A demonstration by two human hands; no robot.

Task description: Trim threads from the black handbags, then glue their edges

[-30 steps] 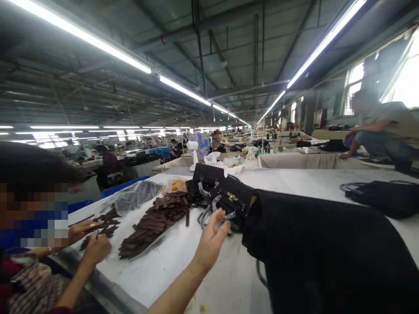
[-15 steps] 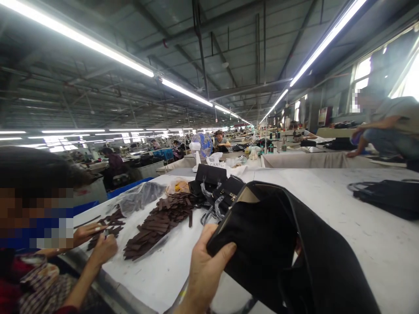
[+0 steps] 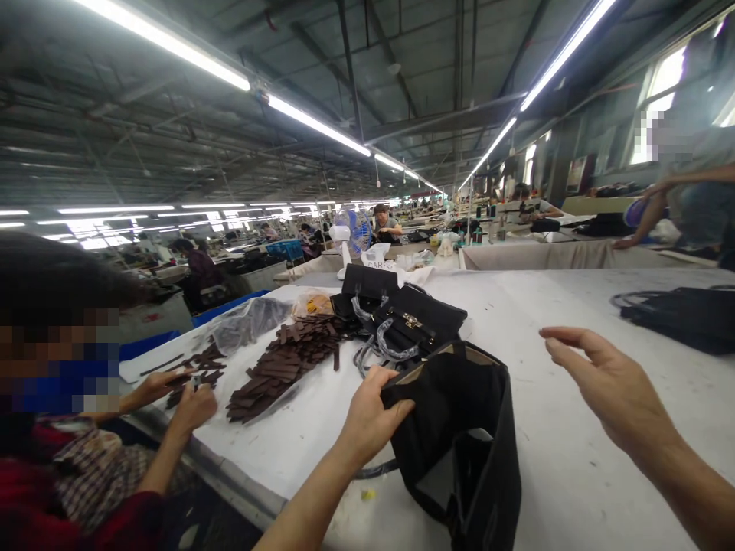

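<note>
With our left hand (image 3: 370,413) we grip the rim of the black bag (image 3: 453,405) — gaping before us at the white table (image 3: 574,490) — while our right hand (image 3: 614,390) hovers apart, loosely uncurled.

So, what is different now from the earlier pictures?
The left hand, empty a second ago, now holds the black bag by its rim; the bag has turned, showing its opening. The right hand, barely seen before, is now open, apart from it. The brown strips remain piled.

Tube lights (image 3: 319,126) run beneath a seemingly metal ceiling (image 3: 428,38), windows (image 3: 667,75) at right
</note>
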